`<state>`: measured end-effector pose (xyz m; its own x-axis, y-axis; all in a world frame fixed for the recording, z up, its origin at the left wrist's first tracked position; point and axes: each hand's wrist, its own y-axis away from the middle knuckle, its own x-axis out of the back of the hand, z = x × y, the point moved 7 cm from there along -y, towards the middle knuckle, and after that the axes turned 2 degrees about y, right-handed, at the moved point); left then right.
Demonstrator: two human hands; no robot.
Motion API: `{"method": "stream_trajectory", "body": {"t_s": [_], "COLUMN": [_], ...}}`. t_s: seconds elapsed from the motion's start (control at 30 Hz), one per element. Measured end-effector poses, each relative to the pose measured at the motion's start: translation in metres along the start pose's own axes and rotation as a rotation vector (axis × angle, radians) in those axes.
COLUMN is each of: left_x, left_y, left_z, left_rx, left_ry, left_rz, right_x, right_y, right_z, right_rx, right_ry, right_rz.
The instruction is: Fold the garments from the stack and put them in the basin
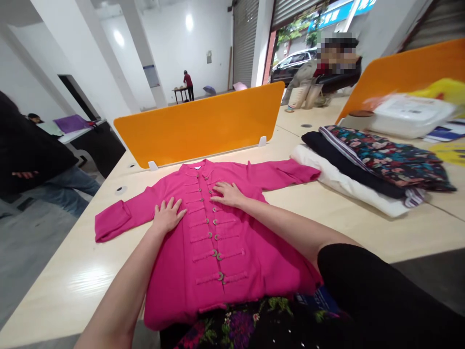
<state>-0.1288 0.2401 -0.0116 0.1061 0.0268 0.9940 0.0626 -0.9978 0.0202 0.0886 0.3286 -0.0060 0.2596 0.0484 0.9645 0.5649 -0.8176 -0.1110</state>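
Both hands are lying flat, fingers spread, on the pink jacket [218, 242] at frame centre: left hand [167, 216] beside, right hand [228, 194] on, its button row (running lengthwise toward the collar).

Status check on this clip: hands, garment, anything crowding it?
Left hand and right hand flat, open, on bright pink button-front jacket. Jacket spread face-up on pale wooden table, sleeves out. Stack of folded clothes apart, right of it.

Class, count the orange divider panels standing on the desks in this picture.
2. One orange divider panel stands behind the pink jacket; a second orange panel stands at the right, behind the folded clothes.
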Motion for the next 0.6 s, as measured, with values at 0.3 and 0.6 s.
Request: {"method": "stream_trajectory", "body": {"t_s": [0.3,0.6], "left_x": [-0.008,-0.009], "left_y": [-0.008,-0.007], "left_z": [0.055,0.052], "left_rx": [-0.081,-0.079], "left_ry": [0.137,0.168], "left_rz": [0.074,0.088], "right_x": [0.009,0.018], "right_y": [-0.053,-0.073], "right_z": [-0.027,-0.016], "right_rx": [-0.263,-0.32], "right_ry": [0.033,-0.008], "right_rz": [0.105,0.143]}}
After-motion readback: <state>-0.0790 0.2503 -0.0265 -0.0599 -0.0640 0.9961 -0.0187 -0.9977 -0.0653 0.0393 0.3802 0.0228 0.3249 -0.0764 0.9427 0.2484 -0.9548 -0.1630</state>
